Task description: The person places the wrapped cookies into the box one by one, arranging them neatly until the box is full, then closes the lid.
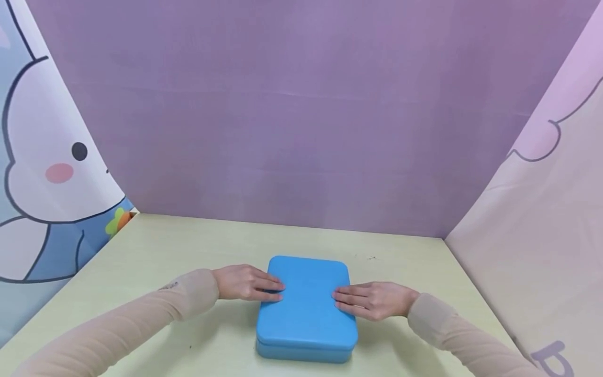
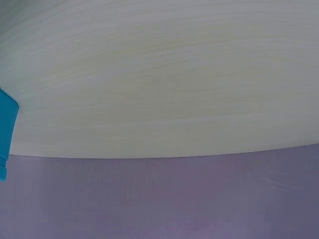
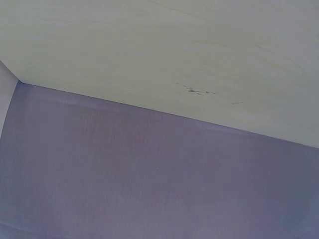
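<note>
A closed blue box (image 1: pixel 306 306) with rounded corners lies flat on the table, its long side running away from me. From the left, my left hand (image 1: pixel 247 283) rests its nearly straight fingers on the edge of the lid. My right hand (image 1: pixel 377 300) touches the lid the same way at the opposite edge. Both thumbs are hidden from the head view. Only a corner of the blue box (image 2: pixel 6 124) shows in the left wrist view, at its left edge. Neither hand appears in the wrist views, and the box's contents cannot be seen.
The pale yellow table (image 1: pixel 198 241) ends at a purple backdrop (image 1: pixel 301 131). A cartoon-printed panel (image 1: pixel 61 131) stands on the left, and another printed panel (image 1: pixel 542 235) on the right. Small dark marks (image 3: pixel 197 91) show on the tabletop near its far edge.
</note>
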Tool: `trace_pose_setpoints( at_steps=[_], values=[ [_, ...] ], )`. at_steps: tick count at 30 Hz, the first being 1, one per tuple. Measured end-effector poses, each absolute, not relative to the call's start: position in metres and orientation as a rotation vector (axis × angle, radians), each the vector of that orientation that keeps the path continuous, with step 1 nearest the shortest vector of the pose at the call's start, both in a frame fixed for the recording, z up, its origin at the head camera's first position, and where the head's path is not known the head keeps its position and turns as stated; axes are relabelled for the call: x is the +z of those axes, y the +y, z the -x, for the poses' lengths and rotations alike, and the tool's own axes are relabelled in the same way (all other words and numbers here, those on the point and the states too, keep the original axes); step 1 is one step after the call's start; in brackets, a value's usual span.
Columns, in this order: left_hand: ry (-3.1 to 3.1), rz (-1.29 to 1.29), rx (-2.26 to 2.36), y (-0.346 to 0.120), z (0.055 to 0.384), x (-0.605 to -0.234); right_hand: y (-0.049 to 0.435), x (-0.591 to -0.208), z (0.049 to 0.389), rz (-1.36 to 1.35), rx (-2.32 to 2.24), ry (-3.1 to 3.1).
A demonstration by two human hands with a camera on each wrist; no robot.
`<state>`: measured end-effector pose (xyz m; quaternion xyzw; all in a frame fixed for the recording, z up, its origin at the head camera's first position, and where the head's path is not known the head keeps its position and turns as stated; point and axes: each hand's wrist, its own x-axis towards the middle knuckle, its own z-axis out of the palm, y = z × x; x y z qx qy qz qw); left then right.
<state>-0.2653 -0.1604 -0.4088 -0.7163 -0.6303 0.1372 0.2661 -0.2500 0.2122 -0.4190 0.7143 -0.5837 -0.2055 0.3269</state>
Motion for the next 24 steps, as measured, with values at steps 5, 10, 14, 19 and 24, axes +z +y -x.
trace_pose_setpoints(
  at_steps=[5,10,14,19,24],
  values=[
    [-1.706,1.943,0.377,-0.1605,0.2636,-0.4087,0.2119,-0.4217,0.2489,-1.864,-0.535,-1.529],
    [-1.750,1.957,0.376,-0.1608,0.2627,-0.4091,0.2118,-0.4221,0.2483,-1.853,-0.542,-1.539],
    [-1.769,1.959,0.370,-0.1606,0.2628,-0.4101,0.2127,-0.4215,0.2477,-1.845,-0.548,-1.550],
    [-1.749,1.957,0.394,-0.1607,0.2616,-0.4102,0.2127,-0.4222,0.2464,-1.839,-0.544,-1.584],
    [-1.809,1.920,0.414,-0.1595,0.2637,-0.4103,0.2115,-0.4222,0.2461,-1.815,-0.531,-1.610]
  ],
)
